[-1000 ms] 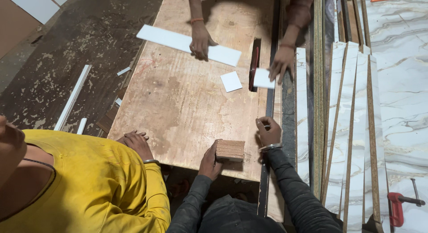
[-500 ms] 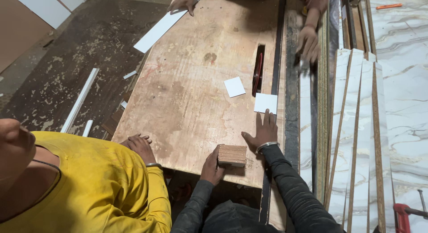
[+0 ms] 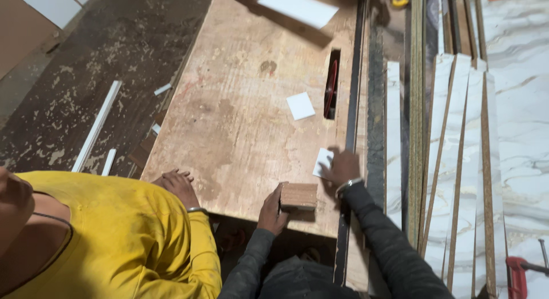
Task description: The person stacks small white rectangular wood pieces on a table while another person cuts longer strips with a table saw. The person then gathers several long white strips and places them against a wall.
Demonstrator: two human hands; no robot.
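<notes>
white square piece (image 3: 322,161) half hidden under right hand (image 3: 341,166)

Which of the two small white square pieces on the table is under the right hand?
The small white square piece near the table's front edge, under the right hand; the other white square lies untouched beside the saw slot.

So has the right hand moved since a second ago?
Yes. The right hand has come off the metal rail onto the small white square on the plywood table, nearer the wooden block.
</notes>
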